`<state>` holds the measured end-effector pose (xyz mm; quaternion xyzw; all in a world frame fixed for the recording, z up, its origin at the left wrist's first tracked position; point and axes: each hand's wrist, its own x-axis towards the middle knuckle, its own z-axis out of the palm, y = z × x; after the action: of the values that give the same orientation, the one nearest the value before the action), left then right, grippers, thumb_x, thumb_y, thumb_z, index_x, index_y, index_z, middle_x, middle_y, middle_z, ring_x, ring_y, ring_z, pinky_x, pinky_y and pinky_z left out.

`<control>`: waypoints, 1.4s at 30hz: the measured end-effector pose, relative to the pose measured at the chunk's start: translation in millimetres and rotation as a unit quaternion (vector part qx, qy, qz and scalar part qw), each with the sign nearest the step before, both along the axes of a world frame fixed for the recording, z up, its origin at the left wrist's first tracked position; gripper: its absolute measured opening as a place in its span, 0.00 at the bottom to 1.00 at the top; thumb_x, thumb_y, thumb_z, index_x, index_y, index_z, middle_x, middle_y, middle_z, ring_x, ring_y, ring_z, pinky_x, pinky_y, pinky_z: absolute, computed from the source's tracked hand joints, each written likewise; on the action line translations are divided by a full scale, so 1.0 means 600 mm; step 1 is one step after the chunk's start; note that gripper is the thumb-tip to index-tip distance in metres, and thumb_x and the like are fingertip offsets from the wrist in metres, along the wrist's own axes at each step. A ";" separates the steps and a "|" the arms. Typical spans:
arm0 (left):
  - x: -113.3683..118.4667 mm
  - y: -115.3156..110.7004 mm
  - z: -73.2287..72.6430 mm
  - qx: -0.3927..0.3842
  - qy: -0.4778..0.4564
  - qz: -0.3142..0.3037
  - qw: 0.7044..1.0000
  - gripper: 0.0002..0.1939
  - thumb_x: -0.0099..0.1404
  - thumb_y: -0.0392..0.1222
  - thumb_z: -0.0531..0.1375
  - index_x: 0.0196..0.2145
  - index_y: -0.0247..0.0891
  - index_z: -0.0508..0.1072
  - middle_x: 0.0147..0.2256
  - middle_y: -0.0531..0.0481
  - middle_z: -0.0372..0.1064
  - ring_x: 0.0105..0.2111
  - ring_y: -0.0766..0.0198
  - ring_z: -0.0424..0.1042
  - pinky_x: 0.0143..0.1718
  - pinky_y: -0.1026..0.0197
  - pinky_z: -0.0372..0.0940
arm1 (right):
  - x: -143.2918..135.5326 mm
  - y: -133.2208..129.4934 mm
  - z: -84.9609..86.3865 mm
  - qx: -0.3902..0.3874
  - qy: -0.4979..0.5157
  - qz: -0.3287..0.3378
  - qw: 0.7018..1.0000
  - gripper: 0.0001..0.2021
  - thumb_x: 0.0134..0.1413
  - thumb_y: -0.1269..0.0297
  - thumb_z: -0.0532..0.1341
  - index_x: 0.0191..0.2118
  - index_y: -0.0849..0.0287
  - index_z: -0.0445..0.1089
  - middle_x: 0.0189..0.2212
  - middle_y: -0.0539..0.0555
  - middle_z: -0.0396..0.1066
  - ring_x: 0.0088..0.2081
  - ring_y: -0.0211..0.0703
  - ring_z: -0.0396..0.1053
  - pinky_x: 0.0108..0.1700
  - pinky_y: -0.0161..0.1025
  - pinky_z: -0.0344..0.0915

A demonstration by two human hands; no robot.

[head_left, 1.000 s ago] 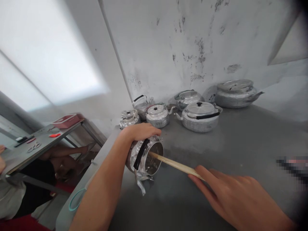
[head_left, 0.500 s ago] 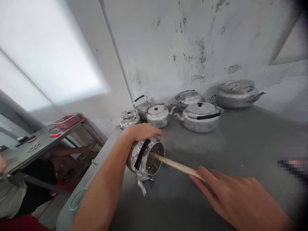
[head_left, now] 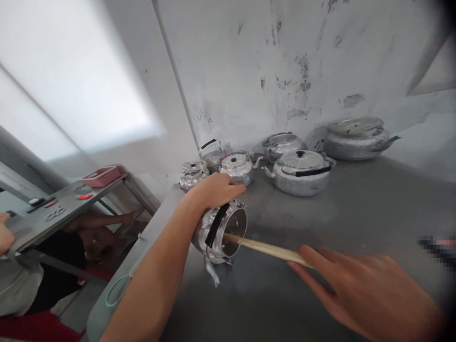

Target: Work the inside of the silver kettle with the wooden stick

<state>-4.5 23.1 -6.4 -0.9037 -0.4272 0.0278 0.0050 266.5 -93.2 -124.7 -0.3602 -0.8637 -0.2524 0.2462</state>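
A dented aluminium kettle (head_left: pixel 203 223) with a black-sleeved handle lies tipped on its side on the grey tabletop, its open mouth facing right and its spout pointing down toward me. From above, my left hand (head_left: pixel 219 190) grips its body, fingers partly hidden behind it. My right hand (head_left: pixel 356 285) pinches a pale wooden stick (head_left: pixel 267 247) between thumb and fingers. The stick's far end reaches inside the kettle's mouth, near the lower part of the opening. Its tip is inside the kettle and hard to make out.
Behind my left hand stand several aluminium kettles, among them a lidded one (head_left: pixel 302 178) and a large one (head_left: pixel 356 137) by the stained wall. At left, another table (head_left: pixel 32 230) holds a pink basket (head_left: pixel 101 176) and scissors (head_left: pixel 55 213); a person sits there.
The view has shifted slightly, so things appear a little further right. Inside the kettle's mouth, the stick sits lower than before. Both hands keep their holds.
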 end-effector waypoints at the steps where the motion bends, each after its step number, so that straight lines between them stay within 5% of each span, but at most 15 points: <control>1: 0.003 -0.005 0.002 0.008 -0.014 0.049 0.999 0.28 0.76 0.52 0.43 0.36 0.36 0.78 0.33 0.43 0.76 0.32 0.57 0.72 0.37 0.57 0.63 | 0.001 0.000 0.001 0.002 0.001 0.000 1.000 0.19 0.75 0.56 0.45 0.35 0.51 0.68 0.15 0.45 0.70 0.13 0.47 0.69 0.23 0.45 0.43; 3: 0.009 -0.019 0.010 0.016 -0.036 0.130 0.991 0.33 0.75 0.61 0.43 0.32 0.36 0.77 0.30 0.42 0.75 0.29 0.57 0.71 0.33 0.56 0.61 | 0.001 -0.001 0.002 -0.006 -0.002 -0.003 1.000 0.19 0.75 0.56 0.44 0.35 0.51 0.68 0.15 0.45 0.70 0.13 0.47 0.69 0.23 0.45 0.42; 6: 0.009 -0.044 0.028 -0.046 -0.047 0.158 0.985 0.42 0.72 0.70 0.36 0.34 0.36 0.79 0.30 0.42 0.76 0.29 0.56 0.73 0.33 0.56 0.63 | 0.000 -0.002 0.003 -0.020 -0.004 -0.008 1.000 0.20 0.75 0.57 0.44 0.36 0.51 0.68 0.15 0.45 0.71 0.13 0.47 0.69 0.24 0.45 0.42; 9: 0.000 -0.070 0.043 -0.104 -0.033 0.142 0.984 0.45 0.68 0.77 0.37 0.50 0.42 0.79 0.51 0.42 0.77 0.45 0.49 0.76 0.43 0.54 0.66 | -0.002 -0.004 0.003 -0.025 -0.001 -0.014 1.000 0.20 0.75 0.57 0.43 0.37 0.52 0.69 0.16 0.46 0.72 0.13 0.47 0.70 0.23 0.44 0.43; 11: -0.006 -0.084 0.046 -0.099 0.018 0.154 0.983 0.45 0.64 0.78 0.44 0.63 0.44 0.69 0.63 0.40 0.66 0.56 0.41 0.70 0.49 0.51 0.65 | -0.003 -0.005 0.003 -0.034 -0.002 -0.023 0.999 0.21 0.75 0.56 0.43 0.37 0.52 0.70 0.16 0.46 0.73 0.13 0.48 0.71 0.23 0.44 0.43; 14: -0.009 -0.096 0.046 -0.079 0.060 0.217 0.971 0.53 0.60 0.78 0.51 0.73 0.44 0.52 0.68 0.34 0.57 0.61 0.34 0.65 0.50 0.48 0.65 | -0.005 -0.006 0.005 -0.053 -0.003 -0.032 0.998 0.21 0.75 0.55 0.43 0.38 0.52 0.71 0.17 0.47 0.74 0.13 0.50 0.72 0.22 0.43 0.43; 19: 0.002 -0.091 0.046 -0.093 0.006 0.202 0.975 0.53 0.56 0.74 0.58 0.71 0.46 0.52 0.60 0.38 0.67 0.53 0.41 0.72 0.41 0.54 0.67 | -0.003 -0.005 0.005 -0.075 -0.002 -0.050 0.996 0.21 0.74 0.55 0.44 0.38 0.53 0.71 0.14 0.48 0.72 0.12 0.55 0.71 0.22 0.42 0.38; 26: 0.002 -0.076 0.035 -0.108 -0.035 0.132 0.985 0.45 0.58 0.74 0.56 0.67 0.51 0.60 0.64 0.42 0.60 0.55 0.44 0.68 0.46 0.54 0.65 | 0.003 -0.005 -0.008 -0.170 0.007 -0.111 0.979 0.18 0.72 0.53 0.48 0.37 0.51 0.72 0.14 0.50 0.73 0.15 0.61 0.73 0.25 0.40 0.35; 29: -0.001 -0.073 0.030 -0.127 -0.025 0.145 0.981 0.48 0.56 0.73 0.59 0.69 0.56 0.55 0.65 0.42 0.57 0.50 0.46 0.72 0.43 0.54 0.66 | 0.005 -0.007 -0.010 -0.243 0.003 -0.134 0.961 0.17 0.71 0.52 0.50 0.35 0.50 0.71 0.16 0.51 0.75 0.17 0.63 0.75 0.24 0.41 0.38; 35: 0.008 -0.070 0.028 -0.086 -0.079 0.086 0.989 0.49 0.55 0.67 0.63 0.67 0.40 0.58 0.64 0.39 0.61 0.60 0.44 0.65 0.53 0.55 0.64 | 0.000 -0.007 -0.009 -0.369 0.066 -0.122 0.919 0.15 0.70 0.52 0.50 0.42 0.50 0.71 0.19 0.51 0.76 0.20 0.55 0.76 0.22 0.41 0.51; 39: 0.002 -0.068 0.034 -0.144 -0.094 0.115 0.978 0.56 0.55 0.68 0.63 0.71 0.40 0.46 0.64 0.38 0.62 0.57 0.45 0.68 0.49 0.55 0.65 | -0.007 -0.009 -0.001 -0.424 0.121 -0.089 0.893 0.15 0.70 0.54 0.48 0.40 0.49 0.70 0.19 0.50 0.75 0.20 0.51 0.75 0.23 0.40 0.56; 42: 0.001 -0.065 0.034 -0.137 -0.108 0.102 0.979 0.51 0.55 0.70 0.63 0.68 0.42 0.54 0.62 0.39 0.63 0.53 0.46 0.70 0.47 0.55 0.66 | -0.015 -0.010 0.010 -0.468 0.154 -0.069 0.867 0.15 0.69 0.53 0.50 0.35 0.49 0.69 0.22 0.51 0.76 0.23 0.49 0.75 0.25 0.39 0.60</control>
<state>-4.2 -16.1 14.1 -0.8451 -0.5072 -0.0115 -0.1684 257.7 -99.4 -118.8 -0.5258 -0.8047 0.2242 0.1604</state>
